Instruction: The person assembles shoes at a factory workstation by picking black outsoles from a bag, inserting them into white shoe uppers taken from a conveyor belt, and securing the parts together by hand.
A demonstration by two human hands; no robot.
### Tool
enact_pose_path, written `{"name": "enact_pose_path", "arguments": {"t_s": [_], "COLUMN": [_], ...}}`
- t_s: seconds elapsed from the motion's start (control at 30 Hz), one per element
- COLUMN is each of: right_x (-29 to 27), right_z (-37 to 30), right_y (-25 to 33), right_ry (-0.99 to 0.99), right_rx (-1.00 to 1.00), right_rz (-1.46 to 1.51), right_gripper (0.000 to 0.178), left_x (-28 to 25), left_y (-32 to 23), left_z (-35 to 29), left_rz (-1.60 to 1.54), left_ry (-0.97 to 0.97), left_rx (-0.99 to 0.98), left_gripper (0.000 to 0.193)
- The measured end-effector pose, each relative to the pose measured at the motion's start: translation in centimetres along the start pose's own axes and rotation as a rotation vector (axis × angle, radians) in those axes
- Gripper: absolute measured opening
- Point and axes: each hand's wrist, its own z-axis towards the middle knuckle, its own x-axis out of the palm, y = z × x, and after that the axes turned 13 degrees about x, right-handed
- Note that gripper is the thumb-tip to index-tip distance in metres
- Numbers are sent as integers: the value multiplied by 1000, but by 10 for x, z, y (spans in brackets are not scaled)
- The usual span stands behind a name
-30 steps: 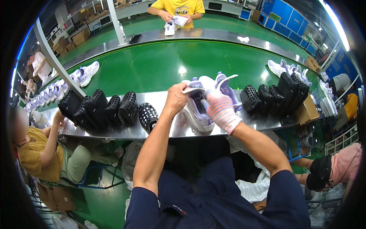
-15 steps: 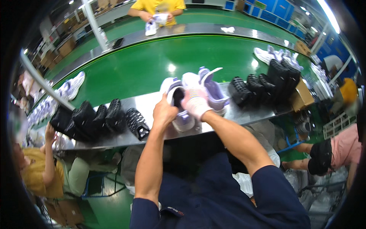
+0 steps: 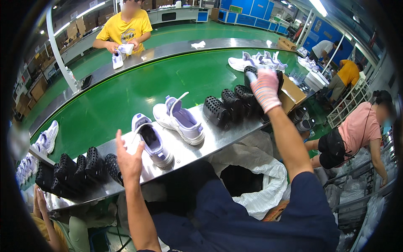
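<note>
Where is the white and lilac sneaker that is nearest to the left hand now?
In the head view, the white and lilac sneaker lies left of centre on the steel ledge, beside the left hand, with black perforated shoe lasts to its left.

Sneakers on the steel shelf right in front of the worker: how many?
2. One sneaker lies beside the left hand; the other sneaker lies just right of it. Neither hand holds one; the right hand is at the black shoe forms.
</note>
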Motion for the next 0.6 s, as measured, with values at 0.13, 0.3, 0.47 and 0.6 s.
{"name": "enact_pose_path", "arguments": {"t_s": [0.13, 0.3, 0.47, 0.6], "right_x": [11, 17, -79, -70], "right_z": [33, 33, 15, -18], "right_y": [-36, -39, 14, 80], "right_ry": [392, 282, 24, 161], "right_rx": [182, 46, -319, -385], "right_rz": [-352, -291, 102, 552], "right_gripper": [60, 48, 41, 35], "left_x": [-24, -27, 4, 40], "left_y": [-33, -46, -96, -113], "left_z": [1, 3, 29, 76], "left_rz": [81, 160, -168, -267], "left_ry": [-141, -155, -44, 133], "left_rx": [182, 409, 459, 410], "left_gripper": [44, 23, 22, 52]}}
